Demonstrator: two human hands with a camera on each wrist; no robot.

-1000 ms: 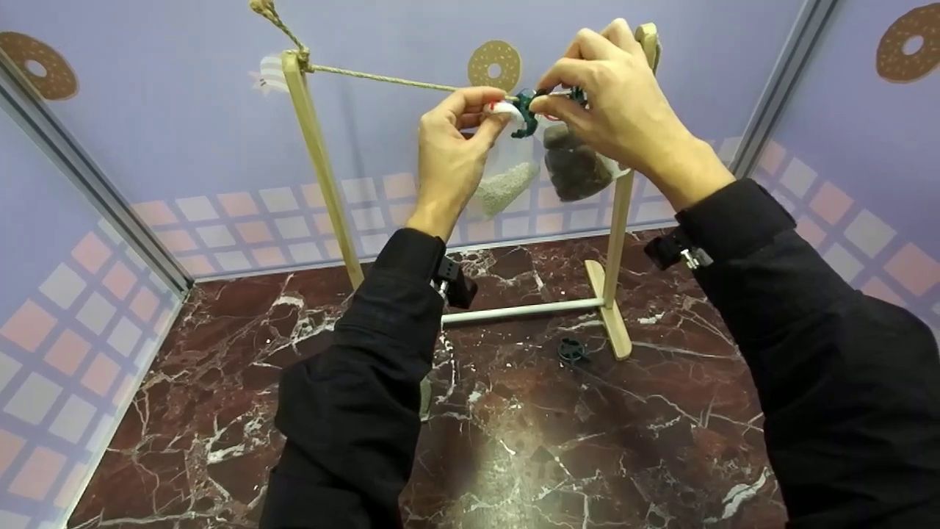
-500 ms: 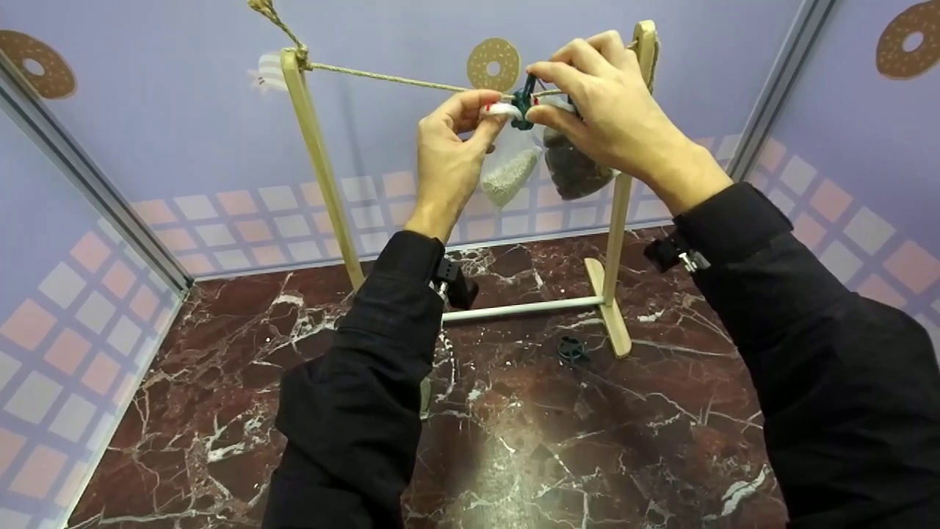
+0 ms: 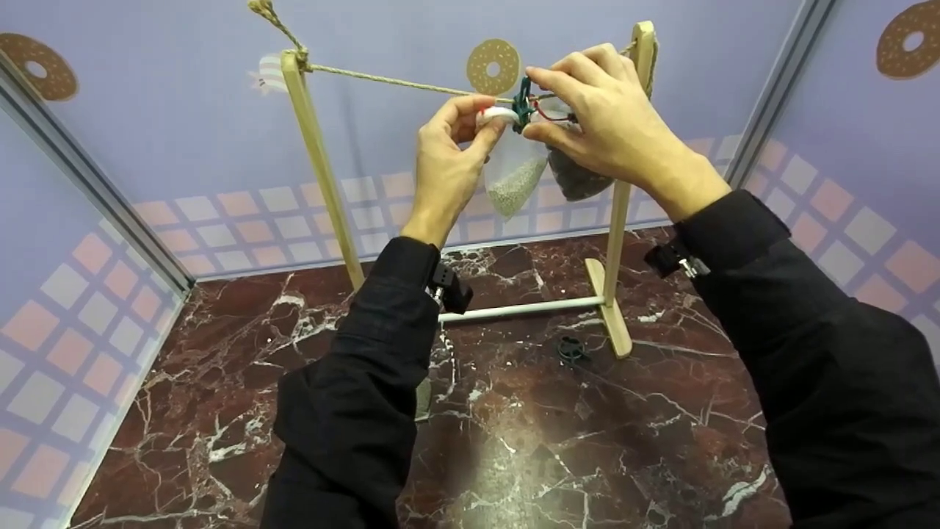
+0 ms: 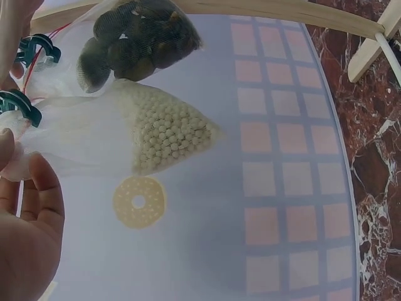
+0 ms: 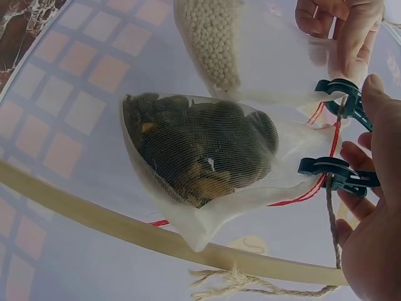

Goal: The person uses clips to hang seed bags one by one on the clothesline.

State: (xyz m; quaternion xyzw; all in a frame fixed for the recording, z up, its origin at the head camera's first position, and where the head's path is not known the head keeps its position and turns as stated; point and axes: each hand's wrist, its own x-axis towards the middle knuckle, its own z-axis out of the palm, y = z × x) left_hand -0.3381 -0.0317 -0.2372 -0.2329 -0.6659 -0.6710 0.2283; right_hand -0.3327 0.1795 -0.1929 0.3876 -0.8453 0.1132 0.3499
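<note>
In the head view my left hand (image 3: pixel 449 158) pinches the gathered white top of a mesh bag between thumb and fingers. White pellets fill the lower end of this bag (image 4: pixel 169 132). My right hand (image 3: pixel 617 114) pinches a dark green clothespin (image 5: pixel 351 103) by its handles; the clothespin sits at the rope (image 3: pixel 389 78), against the pellet bag's top. Beside it, a second green clothespin (image 5: pixel 329 169) fastens another mesh bag (image 5: pixel 200 147) of dark stones to the rope. Red drawstrings trail from the bags. In the head view my right hand partly hides the stone bag.
A wooden stand carries the rope between its left post (image 3: pixel 319 162) and right post (image 3: pixel 620 242), with a white crossbar (image 3: pixel 525 308) low down. A loose green clothespin (image 3: pixel 571 349) lies on the marbled tabletop (image 3: pixel 514 470). Another bag (image 3: pixel 423 400) shows partly behind my left sleeve.
The clothespin in my right hand has turned upright, and that hand's thumb and index finger have spread along it. The pellet bag has swung slightly right. My left hand keeps its pinch.
</note>
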